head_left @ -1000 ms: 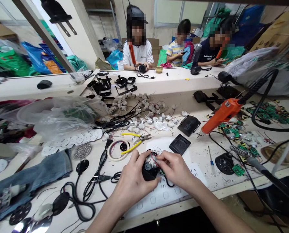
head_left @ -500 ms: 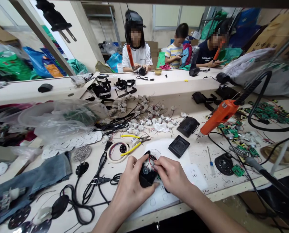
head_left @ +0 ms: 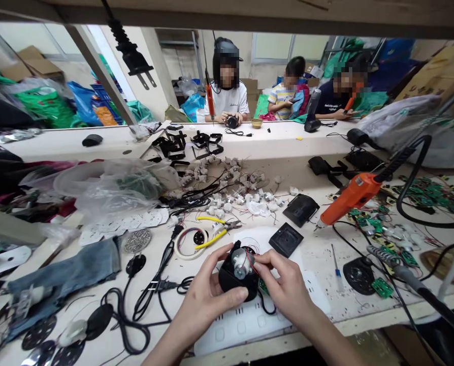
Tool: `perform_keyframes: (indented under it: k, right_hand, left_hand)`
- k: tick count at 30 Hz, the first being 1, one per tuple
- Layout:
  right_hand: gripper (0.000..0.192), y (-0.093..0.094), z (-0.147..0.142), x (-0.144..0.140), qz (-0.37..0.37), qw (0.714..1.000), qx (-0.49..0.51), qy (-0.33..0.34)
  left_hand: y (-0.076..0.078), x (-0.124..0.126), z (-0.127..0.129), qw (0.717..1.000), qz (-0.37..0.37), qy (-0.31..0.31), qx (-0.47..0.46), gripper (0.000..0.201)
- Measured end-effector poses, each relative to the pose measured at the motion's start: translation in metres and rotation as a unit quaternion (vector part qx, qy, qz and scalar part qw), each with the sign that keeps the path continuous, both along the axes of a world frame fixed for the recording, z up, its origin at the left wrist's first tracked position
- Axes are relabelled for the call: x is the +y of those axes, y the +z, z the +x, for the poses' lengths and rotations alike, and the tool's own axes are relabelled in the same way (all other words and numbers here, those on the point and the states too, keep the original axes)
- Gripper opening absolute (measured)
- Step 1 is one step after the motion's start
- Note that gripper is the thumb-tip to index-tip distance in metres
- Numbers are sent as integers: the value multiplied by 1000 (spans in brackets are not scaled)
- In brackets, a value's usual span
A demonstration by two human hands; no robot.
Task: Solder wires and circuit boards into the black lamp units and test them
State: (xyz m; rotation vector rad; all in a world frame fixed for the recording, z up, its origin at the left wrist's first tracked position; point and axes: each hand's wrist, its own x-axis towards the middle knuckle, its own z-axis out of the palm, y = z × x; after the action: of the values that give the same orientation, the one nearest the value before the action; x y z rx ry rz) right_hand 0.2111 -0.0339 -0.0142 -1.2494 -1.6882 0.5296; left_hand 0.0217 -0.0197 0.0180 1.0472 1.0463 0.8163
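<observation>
My left hand (head_left: 212,292) is wrapped round a black plastic housing (head_left: 229,282), its thumb along the near side. In the housing's opening sits a small white and silver motor (head_left: 242,264) with thin red wires. At the right side of the motor, my right hand (head_left: 284,279) pinches with thumb and fingertips; the wires run to these fingers, and the motor's edge is partly hidden by them. Part of a green circuit board (head_left: 263,287) shows beneath the right fingers. Under both hands lies a white sheet with printed outlines (head_left: 242,328).
Yellow-handled pliers (head_left: 214,239) lie by a tape roll (head_left: 183,244). An orange electric screwdriver (head_left: 351,198) hangs at the right, above a small blue screwdriver (head_left: 337,269). Black covers (head_left: 286,239), loose motors (head_left: 227,203) and cords (head_left: 116,305) surround the work. People sit across the bench.
The view has tilted upward and shifted left. The housing has turned, so the motor shows more plainly, and my right fingers have moved to the motor's right side.
</observation>
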Motion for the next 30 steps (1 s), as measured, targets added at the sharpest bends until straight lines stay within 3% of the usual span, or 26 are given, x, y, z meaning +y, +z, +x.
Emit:
perform_keyframes:
  k: [7,10,13,24,30]
  right_hand:
    - [15,6,0,-4,41,999,-18,20]
    - [21,10,-3,-5,117,989,-77,46]
    - [26,13,-8,-7,162,974,-137,79]
    - [23,13,-6,-5,154,968,-176,90]
    - [26,15,-5,-2,133,965,-200,104]
  left_hand:
    - [8,0,1,991,-101,29,-81,86]
    - [8,3,4,978,-166,54,-111,76]
    - [7,5,10,976,-165,82,-115,60]
    - [4,-1,22,969,-167,114,-142,28]
    - [4,-1,26,954,-206,133,-174,31]
